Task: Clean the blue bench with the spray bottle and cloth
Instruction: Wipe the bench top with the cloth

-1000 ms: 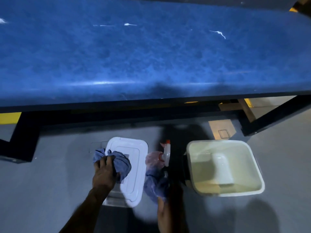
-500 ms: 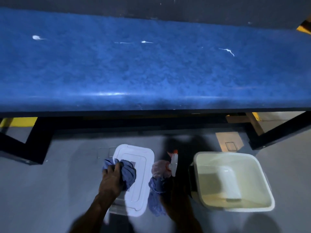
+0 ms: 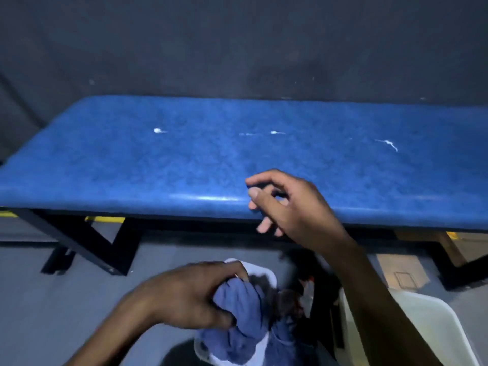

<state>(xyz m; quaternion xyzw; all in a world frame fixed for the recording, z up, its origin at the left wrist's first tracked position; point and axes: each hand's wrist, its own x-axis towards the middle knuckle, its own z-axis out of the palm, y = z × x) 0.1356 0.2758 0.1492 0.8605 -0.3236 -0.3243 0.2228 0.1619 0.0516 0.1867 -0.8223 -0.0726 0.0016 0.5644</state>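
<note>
The blue bench (image 3: 184, 165) stretches across the middle of the view, with several white streaks (image 3: 158, 131) on its padded top. My left hand (image 3: 184, 297) is low in front of it, shut on a bunched blue cloth (image 3: 237, 307) over a white lid (image 3: 253, 269). My right hand (image 3: 287, 204) hovers over the bench's front edge with fingers loosely spread and nothing in it. The spray bottle (image 3: 306, 294) stands on the floor between the lid and the bin, mostly hidden by shadow and my right forearm.
A cream plastic bin (image 3: 433, 328) sits on the grey floor at the lower right. Black metal bench legs (image 3: 87, 244) angle down at left and right. A dark wall runs behind the bench. A second blue cloth (image 3: 285, 336) lies by the bottle.
The view has tilted up, showing the whole bench top. My right hand has risen from beside the bottle to the bench's front edge. My left hand keeps hold of the cloth and has lifted it.
</note>
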